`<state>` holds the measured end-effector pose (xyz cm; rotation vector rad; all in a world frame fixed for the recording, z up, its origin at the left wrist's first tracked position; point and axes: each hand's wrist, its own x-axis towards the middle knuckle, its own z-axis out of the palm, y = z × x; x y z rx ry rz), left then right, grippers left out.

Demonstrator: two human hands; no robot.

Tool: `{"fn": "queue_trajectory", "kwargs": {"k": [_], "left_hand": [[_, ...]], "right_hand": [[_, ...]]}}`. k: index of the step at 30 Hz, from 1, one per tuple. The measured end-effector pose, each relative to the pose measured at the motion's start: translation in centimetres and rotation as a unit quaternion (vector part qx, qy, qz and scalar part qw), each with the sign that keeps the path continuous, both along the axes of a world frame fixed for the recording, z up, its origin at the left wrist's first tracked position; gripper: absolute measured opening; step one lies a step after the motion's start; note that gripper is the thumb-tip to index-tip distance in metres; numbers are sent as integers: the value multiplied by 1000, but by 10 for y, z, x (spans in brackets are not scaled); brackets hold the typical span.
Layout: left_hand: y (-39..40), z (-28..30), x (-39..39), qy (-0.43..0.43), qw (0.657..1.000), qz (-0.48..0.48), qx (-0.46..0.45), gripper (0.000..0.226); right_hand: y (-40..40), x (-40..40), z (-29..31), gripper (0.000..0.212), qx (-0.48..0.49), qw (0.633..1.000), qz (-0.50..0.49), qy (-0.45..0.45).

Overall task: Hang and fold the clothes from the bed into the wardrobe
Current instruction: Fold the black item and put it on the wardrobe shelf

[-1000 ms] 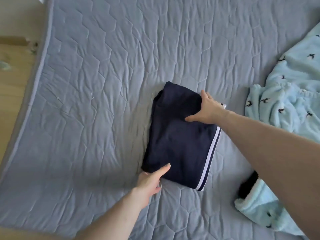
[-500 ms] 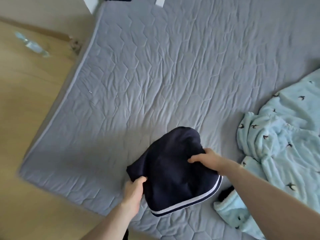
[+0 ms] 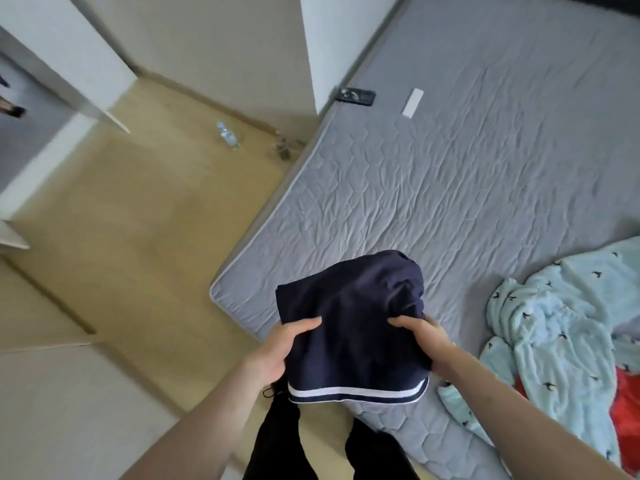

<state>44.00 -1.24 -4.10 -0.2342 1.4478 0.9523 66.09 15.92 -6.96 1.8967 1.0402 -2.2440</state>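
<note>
Left hand (image 3: 277, 351) and right hand (image 3: 427, 342) are gripping opposite sides of the folded navy garment (image 3: 353, 327), white-striped edge nearest, at lower centre.

A plastic bottle (image 3: 228, 134) lies on the wooden floor (image 3: 145, 216) near the wall (image 3: 221, 46).

Folded navy garment (image 3: 353, 317), held clear of the bed (image 3: 467, 188).

Dark navy fabric, folded to a compact bundle; white stripe band along the near bottom edge, far end rounded and bulging. Held in the air over the bed's near corner, gripped on both sides, thumbs on top. Bed: grey quilted cover, wrinkled. Light-blue fleece garment with small dark bird print (image 3: 561, 327) lies crumpled on the bed at right; red cloth (image 3: 627, 407) beside it at the frame edge.
</note>
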Motion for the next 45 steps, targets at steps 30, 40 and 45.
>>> {"fn": "queue_trajectory", "kwargs": {"k": [30,40,45], "left_hand": [[-292,224,-480,321,898,276,120,49],[-289,264,-673,363,872,314,101,50],[-301,286,-756,384,851,346,93,49]], "right_hand": [[-198,-618,229,66,125,917,301,228],[-187,-836,268,50,116,877,376,278],[-191,-939,298,48,113,842,429,305]]}}
